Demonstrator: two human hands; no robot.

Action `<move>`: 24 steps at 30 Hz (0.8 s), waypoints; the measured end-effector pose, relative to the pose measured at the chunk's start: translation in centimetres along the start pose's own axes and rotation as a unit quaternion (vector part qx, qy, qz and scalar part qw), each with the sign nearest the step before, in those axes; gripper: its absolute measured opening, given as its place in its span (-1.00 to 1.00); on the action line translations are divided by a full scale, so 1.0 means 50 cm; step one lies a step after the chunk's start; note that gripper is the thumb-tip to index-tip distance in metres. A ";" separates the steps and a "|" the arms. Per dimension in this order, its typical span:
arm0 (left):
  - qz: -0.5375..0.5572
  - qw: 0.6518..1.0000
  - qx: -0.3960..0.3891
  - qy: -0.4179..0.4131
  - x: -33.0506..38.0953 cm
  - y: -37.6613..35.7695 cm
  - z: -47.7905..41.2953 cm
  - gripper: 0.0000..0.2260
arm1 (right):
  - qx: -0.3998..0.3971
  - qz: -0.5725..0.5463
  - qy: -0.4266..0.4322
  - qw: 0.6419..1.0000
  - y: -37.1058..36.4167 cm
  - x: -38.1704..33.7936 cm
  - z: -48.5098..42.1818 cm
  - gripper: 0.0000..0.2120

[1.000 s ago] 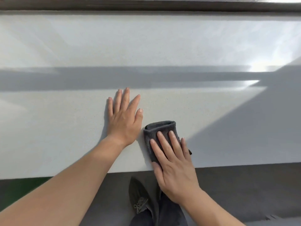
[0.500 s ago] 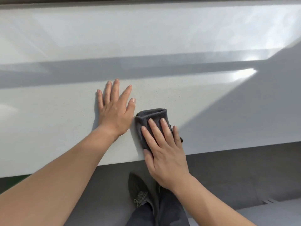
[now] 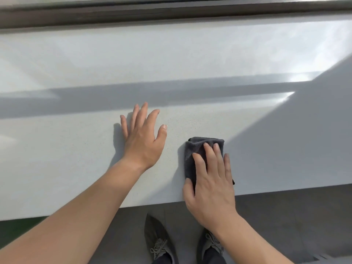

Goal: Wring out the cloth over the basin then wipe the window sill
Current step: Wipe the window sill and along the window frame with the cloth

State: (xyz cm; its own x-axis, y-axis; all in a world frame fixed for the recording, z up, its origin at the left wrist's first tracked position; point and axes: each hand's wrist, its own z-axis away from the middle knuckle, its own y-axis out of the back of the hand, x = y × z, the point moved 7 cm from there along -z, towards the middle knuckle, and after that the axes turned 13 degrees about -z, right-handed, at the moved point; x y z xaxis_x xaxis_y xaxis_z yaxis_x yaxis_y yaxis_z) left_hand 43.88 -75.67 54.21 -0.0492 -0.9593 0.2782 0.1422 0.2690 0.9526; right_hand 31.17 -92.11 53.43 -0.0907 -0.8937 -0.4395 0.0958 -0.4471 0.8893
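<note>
A folded dark grey cloth (image 3: 198, 149) lies flat on the wide white window sill (image 3: 190, 54), close to its near edge. My right hand (image 3: 211, 180) presses down on the cloth with fingers spread over it, and the thumb hooks its left side. My left hand (image 3: 143, 138) rests to the left of the cloth, palm down on the bare sill with fingers apart, holding nothing. A gap of sill separates it from the cloth. No basin is in view.
A dark window frame rail (image 3: 171, 12) runs along the far side of the sill. Below the sill's near edge lies grey floor (image 3: 285, 216) with my two shoes (image 3: 158, 242). A green strip (image 3: 19, 229) shows at the lower left.
My right hand has slid the cloth to the right, away from the left hand. The left hand's palm has lifted slightly; the gap between hand and cloth has widened.
</note>
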 end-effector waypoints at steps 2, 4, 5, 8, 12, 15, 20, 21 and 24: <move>-0.006 1.000 0.001 0.001 0.029 -0.010 -0.015 -0.48 | -0.001 0.011 0.007 1.000 -0.007 -0.012 -0.015 -0.32; -0.011 1.000 0.000 -0.006 0.065 -0.018 -0.033 -0.48 | -0.015 0.033 0.048 0.998 -0.018 -0.012 -0.013 -0.33; -0.013 1.000 -0.004 -0.007 0.080 -0.022 -0.042 -0.48 | -0.018 0.036 0.072 0.997 -0.015 0.001 -0.014 -0.35; -0.026 0.999 -0.038 -0.011 0.120 -0.043 -0.063 -0.48 | -0.018 0.054 0.082 0.995 0.035 0.112 -0.049 -0.38; -0.124 0.988 -0.081 -0.039 0.157 -0.084 -0.058 -0.46 | 0.012 0.056 -0.053 0.997 0.126 0.288 -0.132 -0.36; -0.155 0.983 -0.090 -0.037 0.160 -0.091 -0.060 -0.46 | 0.047 0.048 -0.050 0.996 0.115 0.236 -0.113 -0.38; -0.157 0.984 -0.085 -0.028 0.163 -0.092 -0.063 -0.46 | -0.047 0.020 0.148 0.988 0.050 0.130 -0.020 -0.41; -0.155 0.984 -0.082 -0.025 0.163 -0.093 -0.063 -0.45 | -0.049 0.023 0.164 0.985 0.058 0.149 -0.024 -0.41; -0.156 0.984 -0.079 -0.020 0.164 -0.094 -0.063 -0.45 | -0.021 0.046 0.124 0.991 0.107 0.258 -0.083 -0.42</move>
State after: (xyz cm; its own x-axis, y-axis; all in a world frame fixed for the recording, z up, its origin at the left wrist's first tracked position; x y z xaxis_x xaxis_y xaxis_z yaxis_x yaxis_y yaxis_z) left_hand 45.91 -85.06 51.60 -0.1537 -0.9880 -0.0174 0.2659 -0.0583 0.9622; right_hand 34.62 -106.17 51.98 0.1654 -0.9108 -0.3784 0.1333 -0.3595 0.9236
